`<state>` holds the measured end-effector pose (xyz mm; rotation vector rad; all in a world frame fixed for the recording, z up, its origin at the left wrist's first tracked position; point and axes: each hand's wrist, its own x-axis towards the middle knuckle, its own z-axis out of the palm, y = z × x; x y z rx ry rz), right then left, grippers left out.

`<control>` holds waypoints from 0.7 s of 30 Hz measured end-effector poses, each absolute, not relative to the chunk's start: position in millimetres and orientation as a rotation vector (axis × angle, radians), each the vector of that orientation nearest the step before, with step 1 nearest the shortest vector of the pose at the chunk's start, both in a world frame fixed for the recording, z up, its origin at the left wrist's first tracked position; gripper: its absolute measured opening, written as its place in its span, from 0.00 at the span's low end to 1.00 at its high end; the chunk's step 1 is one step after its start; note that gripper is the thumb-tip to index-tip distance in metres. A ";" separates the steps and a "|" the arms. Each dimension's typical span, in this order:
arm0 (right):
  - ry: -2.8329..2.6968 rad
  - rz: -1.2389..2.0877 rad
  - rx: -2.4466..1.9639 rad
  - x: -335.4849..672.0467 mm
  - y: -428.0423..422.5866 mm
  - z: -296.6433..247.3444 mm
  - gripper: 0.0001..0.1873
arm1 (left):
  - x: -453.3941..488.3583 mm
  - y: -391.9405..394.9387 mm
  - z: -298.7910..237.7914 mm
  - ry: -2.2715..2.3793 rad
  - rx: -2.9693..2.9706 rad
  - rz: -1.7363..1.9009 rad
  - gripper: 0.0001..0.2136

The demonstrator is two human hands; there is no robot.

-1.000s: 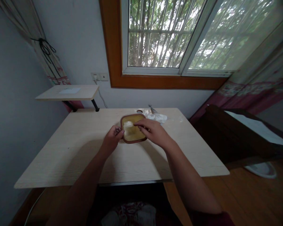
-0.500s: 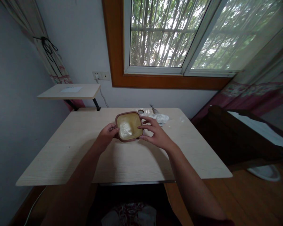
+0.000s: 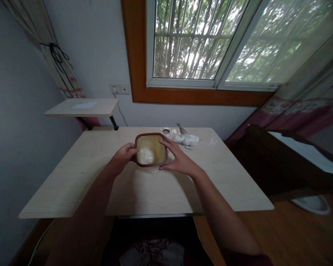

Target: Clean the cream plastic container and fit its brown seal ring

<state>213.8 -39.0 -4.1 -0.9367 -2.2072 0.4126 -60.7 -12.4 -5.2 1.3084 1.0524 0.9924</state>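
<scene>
A square container (image 3: 152, 147) with a brown rim and a yellowish inside sits on the light wooden table (image 3: 100, 184), with a white lump (image 3: 144, 155) in its left half. My left hand (image 3: 124, 155) grips the container's left rim, fingers curled over the edge. My right hand (image 3: 177, 159) holds its right side, with the forefinger along the far corner and the thumb at the near corner. The container appears tilted toward me.
Crumpled clear plastic (image 3: 186, 139), a small round object (image 3: 165, 131) and a metal utensil (image 3: 181, 128) lie at the table's far edge. A small raised shelf (image 3: 81, 107) stands at the back left. A dark wooden bed frame (image 3: 280, 162) is at the right, a window above.
My right hand left the container's inside and took its right side. The container was lifted slightly and shifted left, then came down lower. The white lump slid toward the near left corner.
</scene>
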 end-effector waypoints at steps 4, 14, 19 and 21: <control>-2.144 0.382 -0.919 209.4 -32.8 -14.6 0.49 | -56.5 -8.5 -6.8 1.048 1.339 1.010 0.11; -2.089 0.390 -0.959 207.7 -21.1 -28.2 0.45 | -54.3 -1.6 -18.8 1.231 1.564 1.132 0.13; -2.073 0.423 -0.975 207.6 -22.6 -29.0 0.43 | -57.1 3.7 -30.6 1.320 1.666 1.294 0.13; -2.063 0.436 -0.984 207.8 -22.7 -30.4 0.44 | -57.0 4.3 -35.4 1.274 1.657 1.400 0.15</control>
